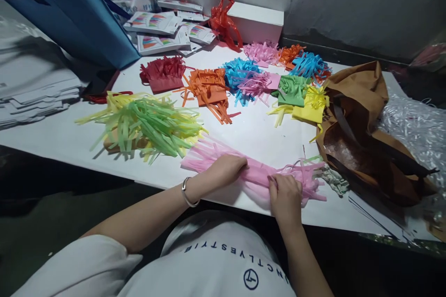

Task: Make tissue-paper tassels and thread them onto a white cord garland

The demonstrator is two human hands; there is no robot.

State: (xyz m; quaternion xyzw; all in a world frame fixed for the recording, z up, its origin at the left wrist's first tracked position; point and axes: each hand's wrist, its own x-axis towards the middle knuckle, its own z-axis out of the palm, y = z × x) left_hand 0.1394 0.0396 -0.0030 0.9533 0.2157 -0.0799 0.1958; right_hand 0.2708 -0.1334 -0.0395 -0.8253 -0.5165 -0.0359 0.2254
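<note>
A sheet of pink fringed tissue paper (256,172) lies along the front edge of the white table, its cut strips fanning out at both ends. My left hand (228,169) pinches its uncut middle band from the left. Close by, my right hand (285,195) grips the same band, thumb on top. Left of the pink paper is a loose heap of green and yellow fringed tissue (153,123). A crumpled greyish-green scrap (334,180) lies just beyond the pink strips on the right.
Fringed bundles in red (163,74), orange (209,86), blue (240,72), green (292,90) and yellow (310,106) lie farther back. A brown bag (355,83) stands right, a blue bag (76,14) left. Flat printed boxes (153,23) and a white box (258,21) sit near the wall.
</note>
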